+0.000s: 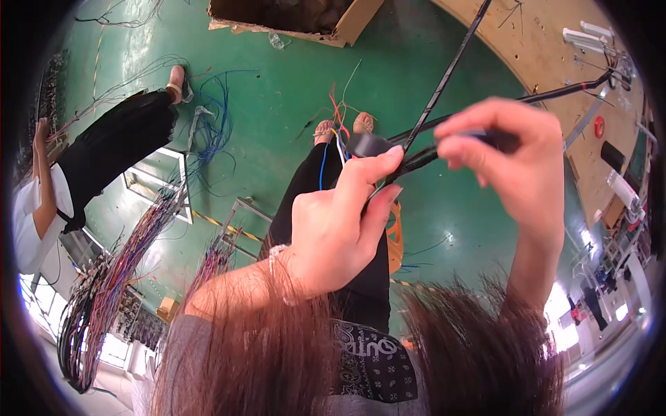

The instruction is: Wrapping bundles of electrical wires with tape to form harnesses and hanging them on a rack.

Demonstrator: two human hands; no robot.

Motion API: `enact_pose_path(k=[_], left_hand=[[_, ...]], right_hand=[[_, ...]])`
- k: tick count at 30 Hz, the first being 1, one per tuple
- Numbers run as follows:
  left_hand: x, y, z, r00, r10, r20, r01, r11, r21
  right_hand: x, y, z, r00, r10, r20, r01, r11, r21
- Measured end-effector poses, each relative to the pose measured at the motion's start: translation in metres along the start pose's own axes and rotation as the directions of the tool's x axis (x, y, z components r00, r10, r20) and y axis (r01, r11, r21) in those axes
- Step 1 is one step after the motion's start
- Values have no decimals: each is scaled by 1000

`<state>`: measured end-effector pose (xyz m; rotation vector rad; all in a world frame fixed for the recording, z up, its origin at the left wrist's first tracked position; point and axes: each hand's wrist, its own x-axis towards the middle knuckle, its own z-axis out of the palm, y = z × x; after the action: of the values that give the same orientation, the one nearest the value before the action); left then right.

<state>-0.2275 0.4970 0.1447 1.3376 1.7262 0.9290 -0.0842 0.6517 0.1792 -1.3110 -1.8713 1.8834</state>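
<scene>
Two hands [333,229] [513,159], one cardboard box [295,21], one taped cable [444,149]

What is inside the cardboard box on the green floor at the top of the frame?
The cardboard box lies open on the green floor. Its inside shows only a dark, shadowed mass; what that is cannot be made out, and the frame edge cuts off the rest.

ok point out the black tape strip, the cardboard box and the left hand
black tape strip [444,76], head view, on the taut strip rising above the hands
cardboard box [357,21], head view, on its brown side flap
left hand [333,222], head view, on the back of the hand
</scene>
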Motion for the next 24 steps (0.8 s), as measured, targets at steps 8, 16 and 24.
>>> enact_pose_path(k=[8,16,24], left_hand=[[18,20,-9,751,-582,313,636,507,-582],[21,24,-12,712,-546,441,700,499,-511],[-5,7,-8,845,-363,392,533,627,-569]], right_hand=[[9,49,32,931,-167,-325,272,911,311],[-25,94,77,985,-93,-143,169,654,738],[-54,98,99,972,-57,-229,207,673,710]])
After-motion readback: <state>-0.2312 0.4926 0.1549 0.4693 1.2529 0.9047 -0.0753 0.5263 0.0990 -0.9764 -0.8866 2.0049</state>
